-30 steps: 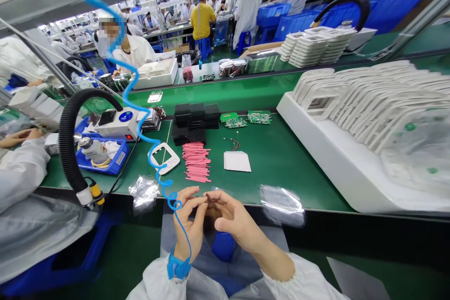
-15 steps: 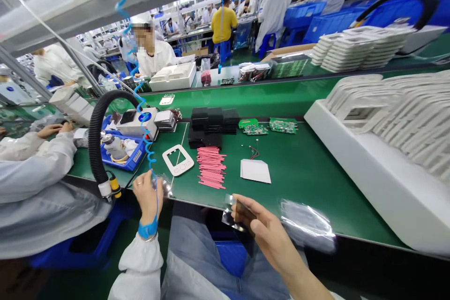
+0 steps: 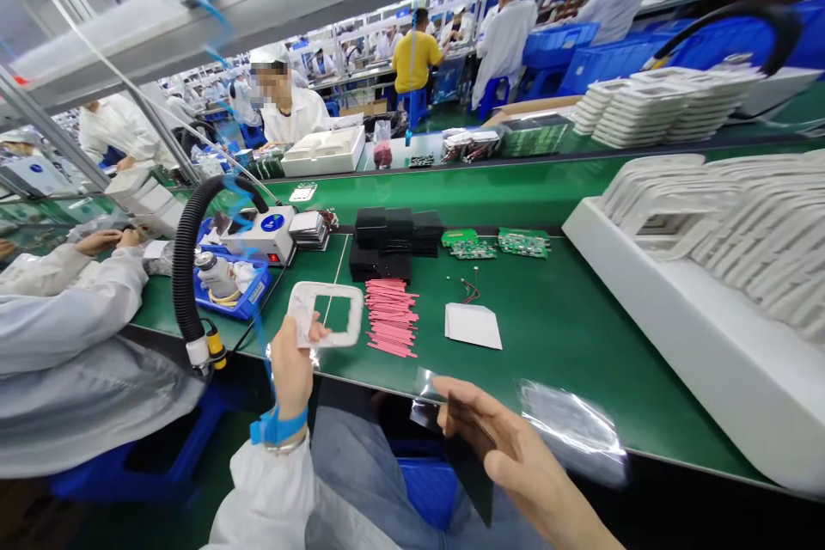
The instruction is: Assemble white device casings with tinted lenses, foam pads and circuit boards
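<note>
My left hand pinches a white plastic housing frame by its left side, lifted over the bench's front edge. Its rectangular window lets the green mat show through. In my right hand is a thin dark panel, tilted over my lap, with a piece of clear film by the fingertips. Just beyond the hands lie a row of pink strips and a white flat stack with thin wires. Black blocks are piled behind the strips.
Green circuit boards lie near the back ledge. A white bin full of white frames stands right, beside clear plastic sheets. At left are a blue tray, a black hose and a co-worker's sleeve.
My left hand has picked the white frame up off the mat and turned it over. My right hand keeps the dark panel, now tilted so more of it shows.
</note>
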Tool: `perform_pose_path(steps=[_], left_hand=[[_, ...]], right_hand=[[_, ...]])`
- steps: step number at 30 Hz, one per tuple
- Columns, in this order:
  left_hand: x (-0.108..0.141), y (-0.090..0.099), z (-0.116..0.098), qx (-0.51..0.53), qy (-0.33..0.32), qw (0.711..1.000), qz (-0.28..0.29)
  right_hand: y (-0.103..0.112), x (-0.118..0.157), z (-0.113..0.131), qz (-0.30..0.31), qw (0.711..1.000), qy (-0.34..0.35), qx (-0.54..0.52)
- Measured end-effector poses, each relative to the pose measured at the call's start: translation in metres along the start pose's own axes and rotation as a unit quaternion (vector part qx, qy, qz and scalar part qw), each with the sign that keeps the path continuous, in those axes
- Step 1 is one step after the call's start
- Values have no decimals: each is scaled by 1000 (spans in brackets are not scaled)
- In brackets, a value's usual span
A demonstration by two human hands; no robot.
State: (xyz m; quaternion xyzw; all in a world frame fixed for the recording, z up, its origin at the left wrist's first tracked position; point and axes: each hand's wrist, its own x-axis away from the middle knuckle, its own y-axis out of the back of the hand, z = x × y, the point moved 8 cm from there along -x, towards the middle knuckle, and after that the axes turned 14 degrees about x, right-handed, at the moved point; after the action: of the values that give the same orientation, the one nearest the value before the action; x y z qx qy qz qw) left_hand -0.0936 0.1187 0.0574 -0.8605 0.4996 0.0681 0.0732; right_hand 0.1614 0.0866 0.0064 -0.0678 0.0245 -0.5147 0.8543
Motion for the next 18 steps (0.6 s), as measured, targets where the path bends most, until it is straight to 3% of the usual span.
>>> perform_pose_path(steps=[2, 4, 6, 9, 12, 15, 18], left_hand=[[21, -12, 2, 98, 86, 991, 36], [45, -31, 14, 235, 205, 947, 77], [65, -45, 23, 317, 264, 906, 97], [76, -59, 25, 376, 206, 893, 138], [81, -76, 22, 422, 142, 870, 213], [85, -92, 28, 434, 198, 840, 257], [76, -91, 33, 445, 230, 840, 209]], right_hand=[[-12, -3, 9, 58, 998, 6, -4], [-21, -6, 13, 105, 994, -14, -8], [-23, -8, 16, 106, 994, -34, -13], [-25, -10, 17, 80, 995, -50, -43], [-36, -9, 15, 101, 988, -56, -104], [-41, -10, 12, 131, 982, -74, -114], [-24, -15, 12, 84, 991, -99, -27]])
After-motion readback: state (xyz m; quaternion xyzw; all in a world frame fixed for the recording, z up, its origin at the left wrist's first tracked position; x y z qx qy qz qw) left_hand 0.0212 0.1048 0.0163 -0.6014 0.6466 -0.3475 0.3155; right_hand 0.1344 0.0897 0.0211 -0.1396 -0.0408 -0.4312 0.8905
